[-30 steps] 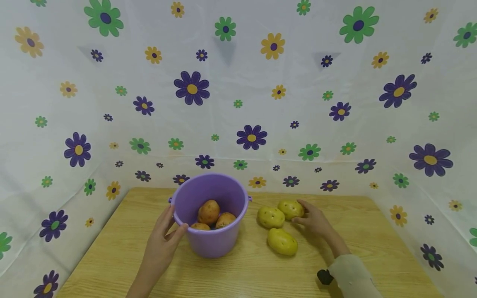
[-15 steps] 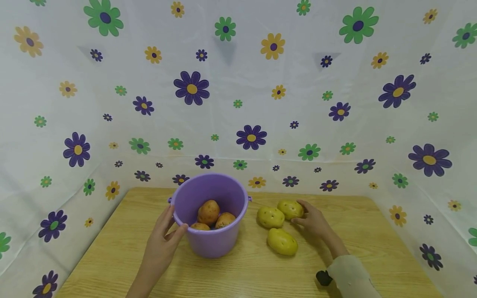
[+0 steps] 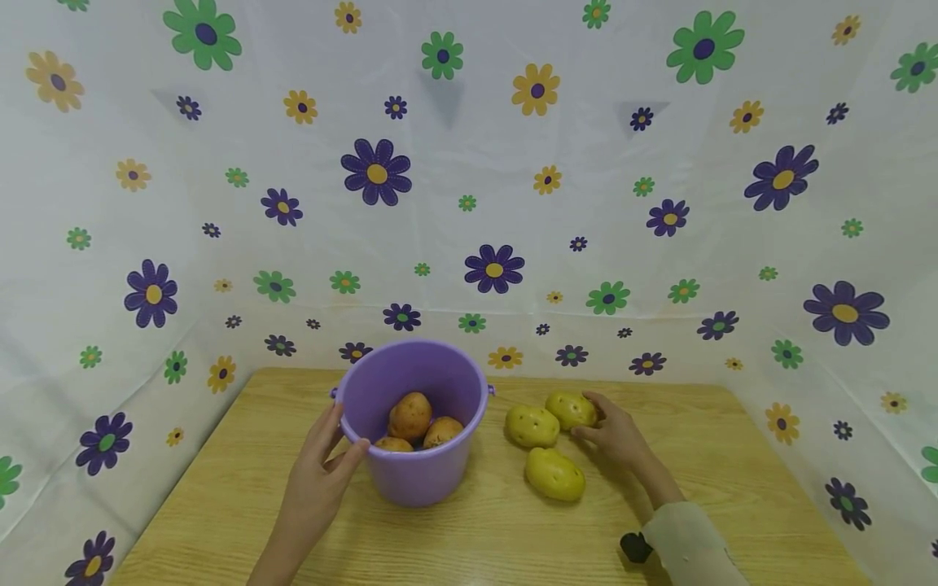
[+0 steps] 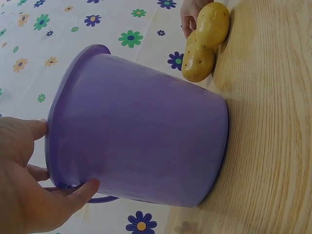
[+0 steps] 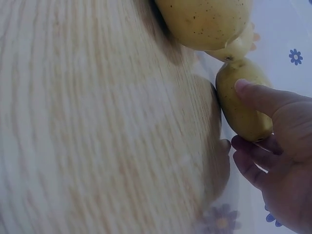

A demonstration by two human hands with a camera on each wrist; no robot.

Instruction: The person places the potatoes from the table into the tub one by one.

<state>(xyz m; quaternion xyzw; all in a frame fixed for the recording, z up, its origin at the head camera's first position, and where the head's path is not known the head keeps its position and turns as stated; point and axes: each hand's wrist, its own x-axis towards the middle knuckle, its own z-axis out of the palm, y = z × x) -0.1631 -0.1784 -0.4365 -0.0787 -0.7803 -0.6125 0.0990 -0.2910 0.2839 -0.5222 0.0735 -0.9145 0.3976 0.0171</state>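
Observation:
A purple bucket (image 3: 421, 480) stands upright on the table, with several brown potatoes (image 3: 410, 417) inside. My left hand (image 3: 317, 472) holds its near-left rim, thumb on the front and fingers along the outer wall; the left wrist view shows the bucket's side and part of its handle (image 4: 103, 199). To the right lie 3 yellow potatoes. My right hand (image 3: 619, 435) grips the farthest yellow potato (image 3: 569, 411), its thumb on the near side and the other fingers around the end. Beside that one is a second yellow potato (image 3: 532, 426), and a third yellow potato (image 3: 555, 474) lies nearer me.
The wooden table (image 3: 506, 545) carries everything. A white sheet (image 3: 608, 163) printed with flowers encloses it at the back and both sides. Under my right sleeve (image 3: 692, 541) a small black object (image 3: 636, 548) shows at the wrist.

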